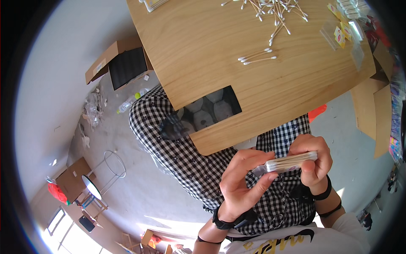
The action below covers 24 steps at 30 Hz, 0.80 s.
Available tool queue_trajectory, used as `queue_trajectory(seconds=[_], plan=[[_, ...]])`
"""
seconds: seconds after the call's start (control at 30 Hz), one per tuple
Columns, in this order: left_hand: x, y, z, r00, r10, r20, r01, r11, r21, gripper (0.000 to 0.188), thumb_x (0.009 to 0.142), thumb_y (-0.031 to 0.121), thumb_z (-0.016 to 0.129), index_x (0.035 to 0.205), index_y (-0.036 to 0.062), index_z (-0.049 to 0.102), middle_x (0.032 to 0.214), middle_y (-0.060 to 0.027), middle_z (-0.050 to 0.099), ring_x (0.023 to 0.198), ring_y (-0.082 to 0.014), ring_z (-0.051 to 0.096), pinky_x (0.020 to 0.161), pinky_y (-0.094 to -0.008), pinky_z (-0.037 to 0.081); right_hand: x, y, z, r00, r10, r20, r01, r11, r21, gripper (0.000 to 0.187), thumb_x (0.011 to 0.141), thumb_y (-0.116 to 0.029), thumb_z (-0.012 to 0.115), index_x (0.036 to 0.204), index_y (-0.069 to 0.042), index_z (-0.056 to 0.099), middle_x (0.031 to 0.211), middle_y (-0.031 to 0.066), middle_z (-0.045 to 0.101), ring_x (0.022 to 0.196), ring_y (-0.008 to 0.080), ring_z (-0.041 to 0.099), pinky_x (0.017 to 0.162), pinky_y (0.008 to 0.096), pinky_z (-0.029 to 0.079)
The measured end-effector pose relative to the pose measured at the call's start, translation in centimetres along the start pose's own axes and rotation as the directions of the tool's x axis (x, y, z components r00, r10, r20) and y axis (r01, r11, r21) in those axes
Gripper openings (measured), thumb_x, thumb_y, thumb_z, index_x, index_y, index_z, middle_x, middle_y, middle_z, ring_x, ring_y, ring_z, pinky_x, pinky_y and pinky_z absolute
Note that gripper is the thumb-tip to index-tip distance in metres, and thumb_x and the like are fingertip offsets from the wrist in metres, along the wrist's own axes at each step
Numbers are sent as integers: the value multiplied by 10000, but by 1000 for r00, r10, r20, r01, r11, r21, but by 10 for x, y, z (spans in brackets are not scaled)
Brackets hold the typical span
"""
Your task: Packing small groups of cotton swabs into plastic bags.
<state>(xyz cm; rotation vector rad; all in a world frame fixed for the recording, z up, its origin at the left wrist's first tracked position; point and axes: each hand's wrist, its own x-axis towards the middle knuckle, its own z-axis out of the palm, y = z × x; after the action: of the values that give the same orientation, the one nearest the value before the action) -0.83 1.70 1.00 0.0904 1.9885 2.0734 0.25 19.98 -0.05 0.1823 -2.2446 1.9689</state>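
In front of my body, beyond the table's near edge, a small clear pack of cotton swabs (292, 161) is held level between both hands. My left hand (241, 180) pinches its left end, thumb below and fingers above, where the plastic sticks out loose. The right end is gripped by my right hand (317, 158), fingers curled round it. Three loose cotton swabs (256, 56) lie on the wooden table (203, 55). Farther back spreads a heap of cotton swabs (275, 10).
Clear plastic bags (357, 55) and yellow cards (339, 37) lie at the table's right, near bundled swabs (353, 7). A dark patch with pale rounded shapes (215, 106) covers the near left edge. Cardboard boxes (366, 108) stand right; an open box (114, 57) stands left, beside a bottle (128, 103).
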Motion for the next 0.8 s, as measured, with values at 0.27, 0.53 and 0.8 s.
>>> queue_trajectory(seconds=[0.27,0.53,0.8], plan=[[-6,4,6,995,-6,-104,-8,990,-138,346,789,125,777,1085,-28,683,971,-117,684,882,-189,642,879,-346,469,-2,-11,11,998,42,-53,-48,992,-119,403,953,-392,566,948,11,595,756,100,655,577,189,617,512,274,468],[-9,-7,8,985,44,-169,-64,991,-117,326,783,117,781,1060,-31,694,1011,-120,666,902,-183,639,918,-342,467,9,-25,17,960,273,-64,-276,960,-38,307,971,-278,552,900,15,612,797,107,658,638,140,613,559,249,462],[0,2,23,961,-196,-195,124,936,-330,240,1005,186,514,1114,-21,570,964,-68,599,847,-101,562,752,-232,461,6,-22,27,994,53,-100,-80,953,-292,333,979,-312,539,928,9,612,809,104,673,593,175,625,550,267,489]])
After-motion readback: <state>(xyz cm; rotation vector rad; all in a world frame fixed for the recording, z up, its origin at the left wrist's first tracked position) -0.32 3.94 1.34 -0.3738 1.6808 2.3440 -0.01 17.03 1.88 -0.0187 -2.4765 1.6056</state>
